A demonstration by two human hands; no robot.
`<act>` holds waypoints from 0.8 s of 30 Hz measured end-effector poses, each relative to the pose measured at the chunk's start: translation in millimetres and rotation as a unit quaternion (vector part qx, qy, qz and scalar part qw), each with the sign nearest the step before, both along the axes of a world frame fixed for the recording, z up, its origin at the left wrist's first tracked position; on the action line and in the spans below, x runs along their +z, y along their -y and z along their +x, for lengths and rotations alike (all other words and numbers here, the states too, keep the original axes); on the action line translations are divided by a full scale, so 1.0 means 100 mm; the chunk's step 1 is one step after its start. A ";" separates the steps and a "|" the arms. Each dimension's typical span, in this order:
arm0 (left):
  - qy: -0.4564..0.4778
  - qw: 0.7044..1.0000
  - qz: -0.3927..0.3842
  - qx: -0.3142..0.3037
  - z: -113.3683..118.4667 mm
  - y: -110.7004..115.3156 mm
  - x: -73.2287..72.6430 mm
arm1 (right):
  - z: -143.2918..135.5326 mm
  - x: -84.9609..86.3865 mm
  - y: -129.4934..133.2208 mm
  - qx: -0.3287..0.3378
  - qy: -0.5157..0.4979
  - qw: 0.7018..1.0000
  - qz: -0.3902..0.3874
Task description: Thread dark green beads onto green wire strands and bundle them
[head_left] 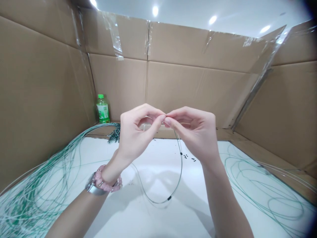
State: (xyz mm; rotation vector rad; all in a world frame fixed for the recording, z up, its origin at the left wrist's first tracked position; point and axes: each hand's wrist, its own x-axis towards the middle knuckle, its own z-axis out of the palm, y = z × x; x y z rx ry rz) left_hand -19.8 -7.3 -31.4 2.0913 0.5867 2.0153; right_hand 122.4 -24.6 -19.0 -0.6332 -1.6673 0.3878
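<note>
My left hand (137,130) and my right hand (195,132) are raised in the middle, thumbs and forefingers pinched, with their tips meeting. A thin green cord (181,168) runs down from behind my right fingers, loops low over the white table and passes left toward my left wrist. My right hand appears closed on this cord; whatever lies in my left pinch is too small and hidden to make out. On the cord sit a small black piece (169,198) low on the loop and a black bead (181,153) higher up.
Tiny black parts (185,156) lie on the white table (153,221). A large bundle of green and white cords (49,175) spreads at left, loose coils (269,195) at right. A green-capped bottle (102,109) stands in the back left corner. Cardboard walls (188,79) enclose the table.
</note>
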 end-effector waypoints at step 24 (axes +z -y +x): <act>0.013 0.995 -0.086 -0.042 0.20 -0.24 -0.20 | 0.34 0.11 -0.01 0.011 0.127 0.989 -0.072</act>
